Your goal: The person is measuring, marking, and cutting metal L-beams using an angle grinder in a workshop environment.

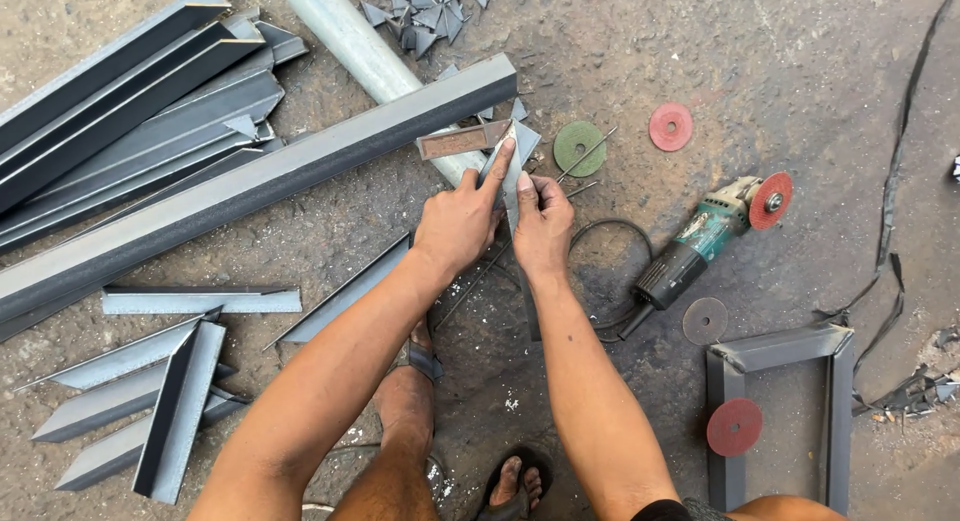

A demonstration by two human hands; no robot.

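My left hand [462, 221] presses on a short grey steel angle piece [512, 156], index finger stretched along its upper edge. My right hand [543, 224] grips the same piece from the right, thumb pointing up along it. The piece lies on the concrete floor, its top end close to a small rusty rectangular frame [462, 140] and a long steel angle bar [250, 186]. Another angle piece [345, 299] runs out from under my left wrist. My feet in sandals [515, 481] show at the bottom.
An angle grinder [705, 236] with a red disc lies right of my hands, its cable looping. Loose discs: green [580, 148], red [670, 127], grey [705, 321], red [734, 427]. A welded angle frame [780, 349] sits lower right. Stacked angles [130, 91], cut pieces [170, 401], a pipe [350, 36].
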